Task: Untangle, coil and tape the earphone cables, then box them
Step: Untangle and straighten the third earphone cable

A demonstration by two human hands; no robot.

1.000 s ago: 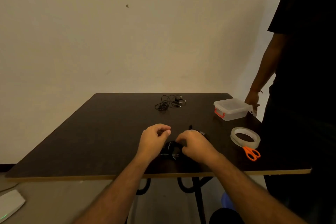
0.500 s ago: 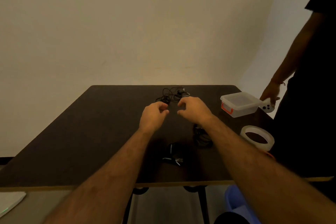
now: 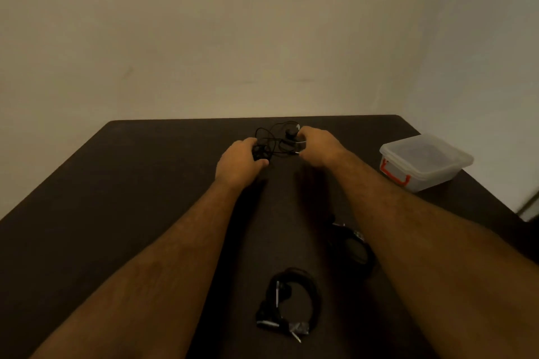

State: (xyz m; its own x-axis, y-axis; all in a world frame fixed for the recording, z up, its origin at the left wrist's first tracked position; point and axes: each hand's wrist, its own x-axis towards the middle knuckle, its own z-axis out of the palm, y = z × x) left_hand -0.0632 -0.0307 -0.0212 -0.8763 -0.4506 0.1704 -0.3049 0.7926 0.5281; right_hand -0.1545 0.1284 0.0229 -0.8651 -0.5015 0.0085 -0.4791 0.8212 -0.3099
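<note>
Your left hand (image 3: 239, 162) grips the tangled earphones (image 3: 272, 140) (far table (image 3: 116, 198) edge). Your right hand (image 3: 319, 144) pinches their other end.

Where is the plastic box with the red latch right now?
In the head view, the plastic box sits on the right side of the dark table, near its far right edge, just right of the right hand.

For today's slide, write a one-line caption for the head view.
Both hands, left hand and right hand, grip the tangled earphones; one taped coil lies nearer.
</note>
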